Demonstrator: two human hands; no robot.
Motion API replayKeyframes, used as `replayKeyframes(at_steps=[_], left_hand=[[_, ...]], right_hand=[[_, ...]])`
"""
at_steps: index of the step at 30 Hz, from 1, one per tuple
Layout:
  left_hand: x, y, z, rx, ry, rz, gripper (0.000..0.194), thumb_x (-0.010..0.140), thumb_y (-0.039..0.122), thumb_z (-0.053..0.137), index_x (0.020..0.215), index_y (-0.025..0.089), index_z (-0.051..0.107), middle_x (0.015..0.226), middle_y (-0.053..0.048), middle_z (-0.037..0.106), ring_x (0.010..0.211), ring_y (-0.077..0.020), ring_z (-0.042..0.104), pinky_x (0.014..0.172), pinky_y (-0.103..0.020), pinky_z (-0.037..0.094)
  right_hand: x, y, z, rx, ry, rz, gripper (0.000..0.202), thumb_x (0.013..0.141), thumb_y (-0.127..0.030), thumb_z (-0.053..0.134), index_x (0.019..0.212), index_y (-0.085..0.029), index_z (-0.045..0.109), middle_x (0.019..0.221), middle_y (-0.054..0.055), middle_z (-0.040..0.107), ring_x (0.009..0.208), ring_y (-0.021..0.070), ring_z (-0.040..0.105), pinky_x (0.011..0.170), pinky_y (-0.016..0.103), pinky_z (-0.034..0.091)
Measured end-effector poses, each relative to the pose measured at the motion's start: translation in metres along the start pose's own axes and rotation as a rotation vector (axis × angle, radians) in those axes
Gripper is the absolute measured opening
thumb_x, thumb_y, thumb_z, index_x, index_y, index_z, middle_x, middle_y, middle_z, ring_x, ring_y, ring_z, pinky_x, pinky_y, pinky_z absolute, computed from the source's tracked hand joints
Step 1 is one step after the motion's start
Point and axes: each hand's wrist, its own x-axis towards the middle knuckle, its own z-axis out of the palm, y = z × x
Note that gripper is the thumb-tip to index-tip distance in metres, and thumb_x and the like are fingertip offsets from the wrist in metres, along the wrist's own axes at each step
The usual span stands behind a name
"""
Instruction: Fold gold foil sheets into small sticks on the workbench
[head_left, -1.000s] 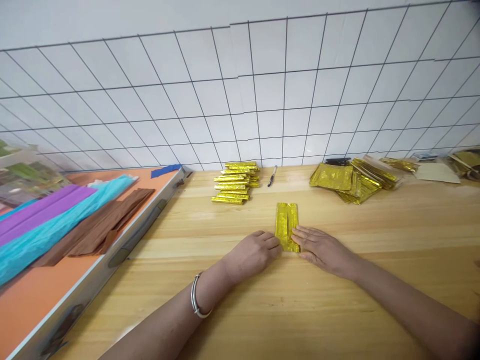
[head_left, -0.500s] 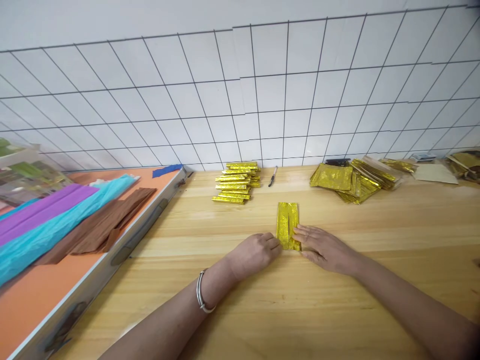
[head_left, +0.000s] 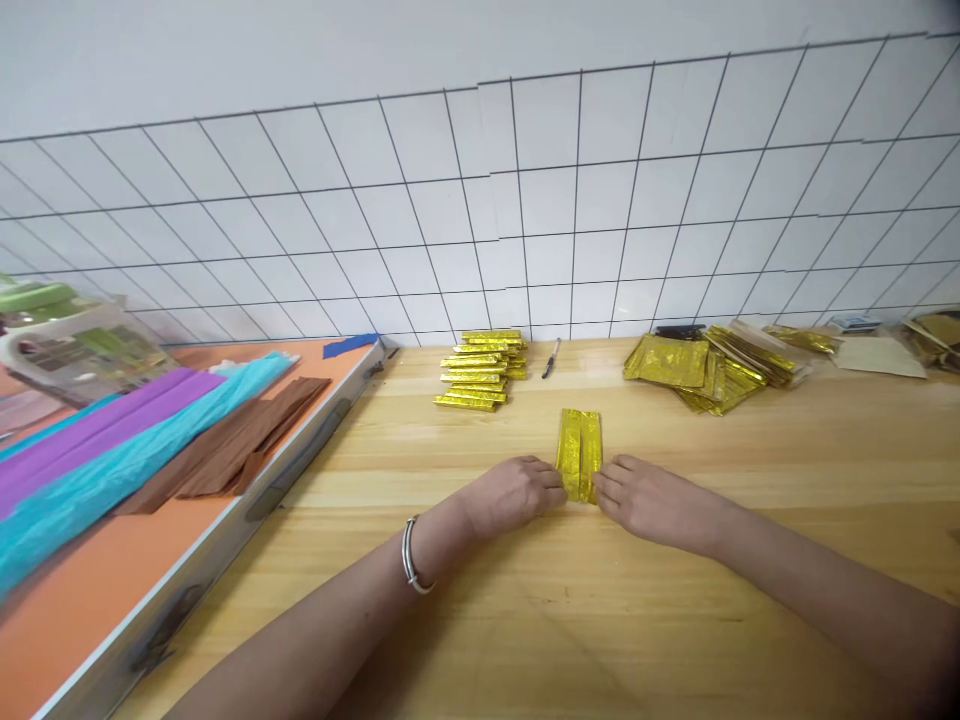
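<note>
Head view, gold foil piece [head_left: 580, 445] flat on wooden surface [head_left: 600, 620], my left hand [head_left: 516, 495] loosely curled at its lower left edge, my right hand [head_left: 649, 502] at lower right, whether either pinches I cannot tell.

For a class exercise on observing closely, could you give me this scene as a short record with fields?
Left hand: fingers at the gold sheet's left edge
Right hand: fingers at its right edge
Gold sheet: flat on the wooden table, lengthwise line down its middle
Behind, left: gold strips, then a pen
Behind, right: flat gold pieces
Far left: purple, turquoise and brown sheets
</note>
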Motion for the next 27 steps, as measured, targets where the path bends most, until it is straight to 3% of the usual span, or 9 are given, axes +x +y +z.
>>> replayKeyframes(at_steps=[2,5,14,19,27], left_hand=[[0.000,-0.003,0.001,-0.035,-0.022,0.025,0.015,0.089,0.016,0.044,0.092,0.019,0.059,0.093,-0.006,0.062,0.089,-0.0153,0.057,0.082,-0.028,0.043],[0.000,-0.004,0.003,-0.076,-0.018,-0.002,0.014,0.088,0.017,0.045,0.090,0.019,0.059,0.088,-0.006,0.063,0.087,-0.0153,0.057,0.081,-0.027,0.044],[0.007,0.015,0.011,0.028,0.018,-0.154,0.017,0.089,0.027,0.043,0.091,0.018,0.058,0.082,-0.004,0.060,0.078,-0.0154,0.057,0.074,-0.028,0.044],[0.014,0.022,0.016,0.169,-0.027,-0.137,0.017,0.093,0.019,0.037,0.087,0.015,0.053,0.076,-0.006,0.058,0.070,-0.0164,0.056,0.062,-0.029,0.044],[0.015,0.026,0.017,0.258,-0.048,-0.106,0.013,0.091,0.012,0.038,0.086,0.015,0.049,0.078,-0.006,0.057,0.071,-0.0185,0.053,0.056,-0.029,0.044]], right_hand=[[0.002,-0.003,-0.003,-0.052,-0.008,-0.008,0.017,0.082,-0.006,0.049,0.086,-0.017,0.062,0.079,0.007,0.065,0.081,0.0206,0.058,0.071,0.035,0.044],[0.000,-0.004,0.002,-0.069,0.011,-0.014,0.017,0.081,-0.005,0.049,0.086,-0.015,0.061,0.076,0.007,0.063,0.075,0.0197,0.056,0.067,0.034,0.043],[-0.011,0.004,0.031,0.115,0.167,0.110,0.025,0.089,-0.008,0.040,0.100,-0.017,0.061,0.102,0.008,0.065,0.095,0.0178,0.058,0.078,0.031,0.050],[-0.014,0.005,0.046,0.140,0.251,0.157,0.025,0.088,-0.008,0.041,0.101,-0.016,0.062,0.103,0.008,0.066,0.096,0.0181,0.060,0.084,0.032,0.051],[-0.014,-0.001,0.041,0.197,0.322,0.236,0.022,0.088,-0.015,0.046,0.101,-0.017,0.063,0.105,0.008,0.067,0.097,0.0183,0.061,0.091,0.035,0.049]])
